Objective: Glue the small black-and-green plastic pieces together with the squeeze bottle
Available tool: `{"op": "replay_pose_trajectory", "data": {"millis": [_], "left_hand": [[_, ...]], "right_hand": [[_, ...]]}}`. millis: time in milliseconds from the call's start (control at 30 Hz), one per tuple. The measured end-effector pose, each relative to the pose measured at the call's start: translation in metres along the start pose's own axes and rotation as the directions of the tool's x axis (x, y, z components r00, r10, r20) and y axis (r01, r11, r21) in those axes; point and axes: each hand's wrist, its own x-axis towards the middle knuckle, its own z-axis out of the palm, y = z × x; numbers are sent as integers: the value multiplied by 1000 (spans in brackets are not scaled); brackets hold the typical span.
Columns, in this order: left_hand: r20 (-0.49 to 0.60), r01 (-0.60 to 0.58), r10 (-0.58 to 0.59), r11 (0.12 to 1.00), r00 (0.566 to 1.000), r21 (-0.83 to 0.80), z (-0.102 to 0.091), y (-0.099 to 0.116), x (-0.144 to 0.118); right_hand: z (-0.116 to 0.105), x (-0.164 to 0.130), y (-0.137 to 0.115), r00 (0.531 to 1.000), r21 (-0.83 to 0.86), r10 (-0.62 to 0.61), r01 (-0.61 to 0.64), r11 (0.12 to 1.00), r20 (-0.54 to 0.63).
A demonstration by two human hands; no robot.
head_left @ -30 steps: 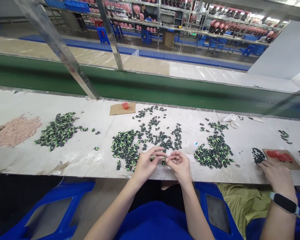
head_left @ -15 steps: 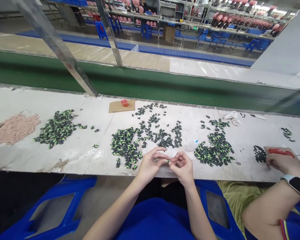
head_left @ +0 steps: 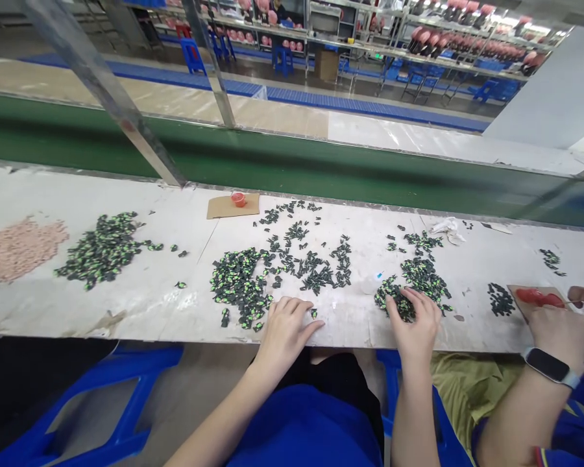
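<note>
Desk: long white worktop running across the view, with a green conveyor belt behind it.
Pink heap: far left on the desk, well apart from both hands.
Left heap: black-and-green small parts, between the pink heap and the middle of the desk.
Middle heap: dense black-and-green parts, with looser dark parts scattered behind and to its right.
Right heap: black-and-green parts at the right of the middle.
Cardboard piece: at the desk's far edge, with a small red cup on it.
Left hand: resting palm-down at the near edge, just right of the middle heap; grip released, fingers spread flat, one single part lying just beside the fingertips.
Right hand: on the near side of the right heap, fingers curled into the parts; whether the grip has closed on any piece cannot be told.
Co-worker's hand: far right, wearing a watch, beside a cardboard pad with red pieces.
</note>
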Motion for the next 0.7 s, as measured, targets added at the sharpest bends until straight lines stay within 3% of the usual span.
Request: {"op": "replay_pose_trajectory", "data": {"millis": [67,133,267,367,533,700], "left_hand": [[-17,13,-12,998,1000,60,4,4,-2],[-21,21,-19,996,1000,91,7,6,-2],[14,-16,15,999,1000,47,9,1,0],[27,-37,38,999,999,-35,10,-6,1],[17,-34,36,991,999,-128,11,-13,4],[-1,-4,4,988,1000,-152,13,-15,7]], "right_hand": [[12,0,-2,994,-21,-102,103,994,30],[24,-1,-4,989,-23,-121,124,992,88],[38,1,-12,984,36,-91,86,996,154],[34,2,-21,975,195,-23,-22,980,222],[27,-6,-36,875,481,78,-334,811,477],[36,-19,-46,866,645,260,-493,584,427]]}}
